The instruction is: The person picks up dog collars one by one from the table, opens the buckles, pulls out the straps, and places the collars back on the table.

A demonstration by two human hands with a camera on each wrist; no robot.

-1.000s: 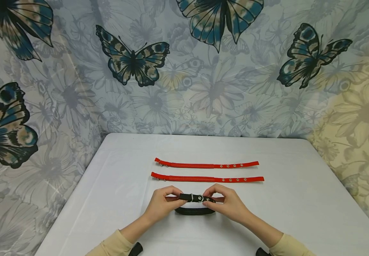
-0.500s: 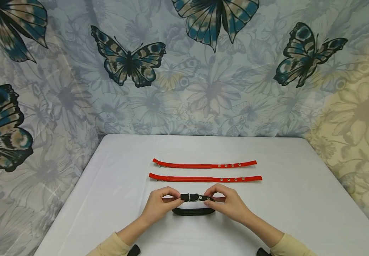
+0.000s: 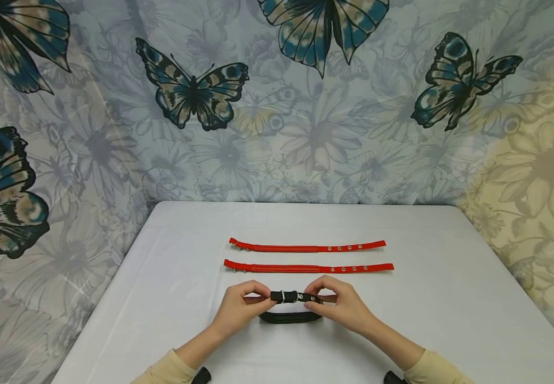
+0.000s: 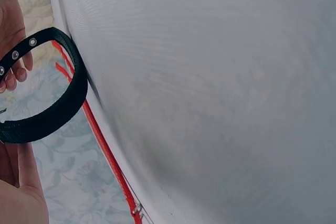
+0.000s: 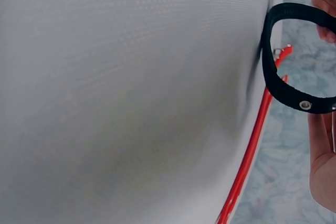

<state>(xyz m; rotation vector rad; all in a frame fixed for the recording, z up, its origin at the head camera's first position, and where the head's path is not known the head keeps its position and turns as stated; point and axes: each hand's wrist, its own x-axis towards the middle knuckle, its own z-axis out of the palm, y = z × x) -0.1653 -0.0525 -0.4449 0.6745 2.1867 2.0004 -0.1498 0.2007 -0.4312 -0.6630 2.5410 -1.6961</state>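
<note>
A black collar is bent into a loop, its lower part on or just above the white table. At the top of the loop, my left hand pinches the buckle end between thumb and fingers. The eyeleted end is pinched by my right hand, with the metal buckle and ring between the two hands. Metal eyelets show along the black collar in the left wrist view. From the right wrist, the black collar appears as a rounded loop, cut off at the frame's edge.
Beyond the hands, two red collars lie straight and parallel: a nearer red collar and a farther red collar, both with eyelets toward the right. The white table meets a butterfly-patterned cloth at its back edge.
The whole head view has shifted slightly. Both hands keep their pinch on the black collar, and its buckle part has turned a little between them.
</note>
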